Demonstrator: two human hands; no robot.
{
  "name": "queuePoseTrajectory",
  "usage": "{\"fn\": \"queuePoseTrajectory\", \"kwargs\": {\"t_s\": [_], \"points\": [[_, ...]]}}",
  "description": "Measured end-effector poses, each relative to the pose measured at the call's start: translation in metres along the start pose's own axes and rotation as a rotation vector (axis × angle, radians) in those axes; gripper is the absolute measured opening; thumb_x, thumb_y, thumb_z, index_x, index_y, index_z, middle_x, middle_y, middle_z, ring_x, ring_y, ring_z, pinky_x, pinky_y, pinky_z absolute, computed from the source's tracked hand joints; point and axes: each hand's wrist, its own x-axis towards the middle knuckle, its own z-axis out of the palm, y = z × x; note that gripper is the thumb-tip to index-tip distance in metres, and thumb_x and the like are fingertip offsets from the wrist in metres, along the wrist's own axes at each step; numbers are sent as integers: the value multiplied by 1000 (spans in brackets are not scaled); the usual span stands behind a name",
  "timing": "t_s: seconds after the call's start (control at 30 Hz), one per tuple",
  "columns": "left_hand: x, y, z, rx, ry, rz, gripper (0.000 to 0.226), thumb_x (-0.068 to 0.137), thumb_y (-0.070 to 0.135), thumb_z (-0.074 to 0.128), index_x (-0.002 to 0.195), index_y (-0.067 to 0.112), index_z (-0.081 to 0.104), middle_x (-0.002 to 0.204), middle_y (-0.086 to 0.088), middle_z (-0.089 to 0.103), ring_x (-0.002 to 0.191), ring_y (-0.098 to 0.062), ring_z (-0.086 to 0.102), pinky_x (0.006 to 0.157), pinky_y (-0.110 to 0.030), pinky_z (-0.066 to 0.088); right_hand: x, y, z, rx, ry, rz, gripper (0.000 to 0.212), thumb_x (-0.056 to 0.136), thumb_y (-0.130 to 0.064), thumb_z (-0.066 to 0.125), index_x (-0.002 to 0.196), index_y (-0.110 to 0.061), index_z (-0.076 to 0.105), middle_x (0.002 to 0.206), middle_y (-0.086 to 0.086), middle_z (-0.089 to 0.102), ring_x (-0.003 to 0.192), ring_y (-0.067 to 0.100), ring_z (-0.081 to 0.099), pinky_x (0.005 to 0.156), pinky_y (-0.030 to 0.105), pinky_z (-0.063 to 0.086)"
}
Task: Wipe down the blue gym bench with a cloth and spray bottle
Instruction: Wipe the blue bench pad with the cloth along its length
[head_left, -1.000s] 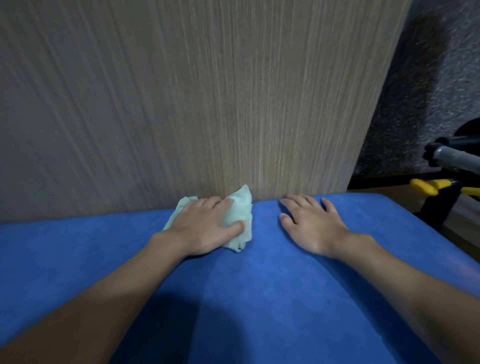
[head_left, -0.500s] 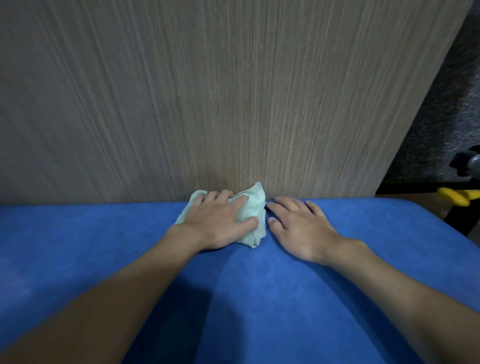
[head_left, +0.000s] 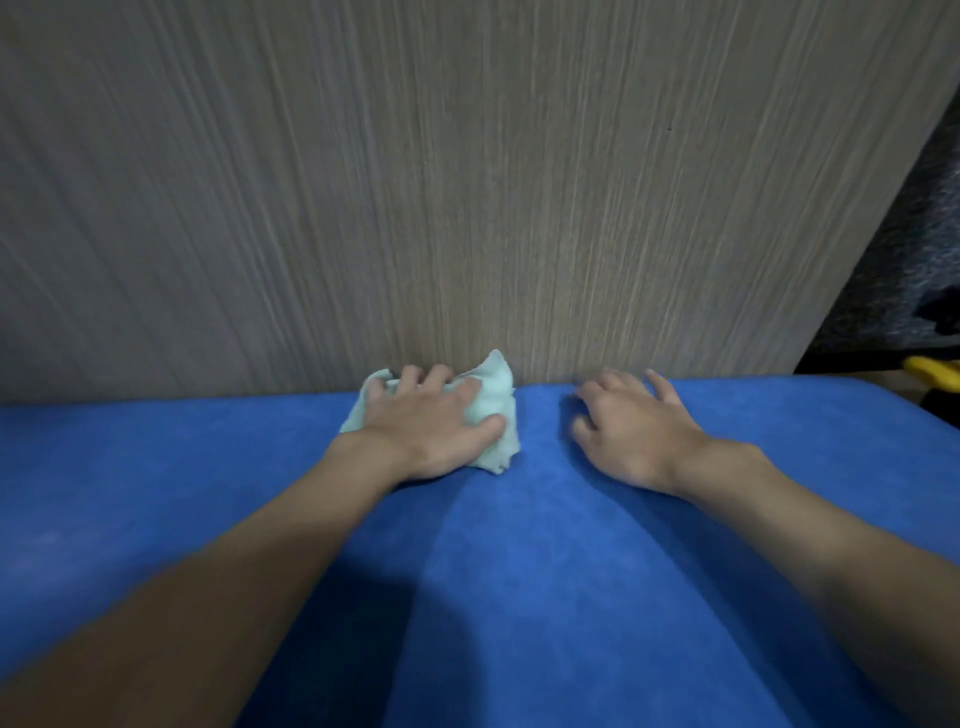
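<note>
The fingers (head_left: 439, 376) of the left hand (head_left: 426, 426) are spread and bent at the knuckles, their tips curling over the far edge of a pale green cloth (head_left: 496, 387). The thumb (head_left: 488, 423) digs into the cloth's right side, so that a fold stands bunched up between thumb and forefinger. The palm lies flat on top and covers most of the cloth. Crumpled corners show past the little finger on the left, above the forefinger, and below the thumb. The cloth sits on the blue bench (head_left: 519, 597) at its far edge, touching or nearly touching the wood-grain wall panel (head_left: 467, 182) that rises straight behind the bench. Near it on the right, but clear of the cloth, the right hand (head_left: 636, 434) lies palm down on the padding. Its fingers (head_left: 660, 384) are loosely spread and slightly bent, with nothing in them; they are blurred, and the tips reach almost to the foot of the panel. Both bare forearms run back from the hands toward the camera, the left forearm (head_left: 234, 571) in shadow across the lower left, the right forearm (head_left: 831, 535) across the lower right. A dark shadow lies on the padding between them. The bench fills the lower half of the view from side to side, and its right end curves away near the edge of the picture. Past that end, at the far right, a small yellow object (head_left: 930, 368) shows, too cut off to identify, and above it is a dark speckled surface (head_left: 924, 234) beside the panel's slanting edge.
</note>
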Motion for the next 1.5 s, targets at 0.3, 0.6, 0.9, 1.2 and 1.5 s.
{"fn": "queuePoseTrajectory", "kwargs": {"t_s": [0.3,0.6,0.9,1.2,1.5], "points": [[-11,-49,-1,-48,-37,-11,69,85,74,19,149,47,21,151,12,33,138,-21,30,110,-50,20,3,-28,16,18,-53,-9,57,98,-56,15,152,-38,19,163,-8,11,150,12,2,121,46,0],[-12,-33,-2,-39,-53,-122,67,85,71,24,144,42,34,143,4,42,133,-28,36,109,-53,21,4,-34,18,-20,-61,-28,58,98,-53,13,152,-34,19,162,-5,13,150,15,3,120,51,1],[-23,-83,1,-68,-30,-65,63,92,69,23,150,45,23,152,12,31,141,-20,28,117,-50,13,13,-68,2,-100,-32,-20,47,99,-48,25,136,-26,43,140,3,43,134,24,34,112,54,18],[-49,-180,-3,-21,-62,-166,62,93,67,21,150,43,23,153,9,33,141,-22,29,115,-51,19,28,-177,24,41,-90,-202,48,101,-52,26,140,-28,40,141,5,37,138,22,28,118,50,9],[-42,-181,1,-78,-20,-58,63,92,66,23,151,44,23,153,13,30,142,-20,24,114,-51,15,38,-209,31,25,-30,-146,42,100,-39,29,138,-27,40,135,2,39,132,21,34,116,48,15]]}}
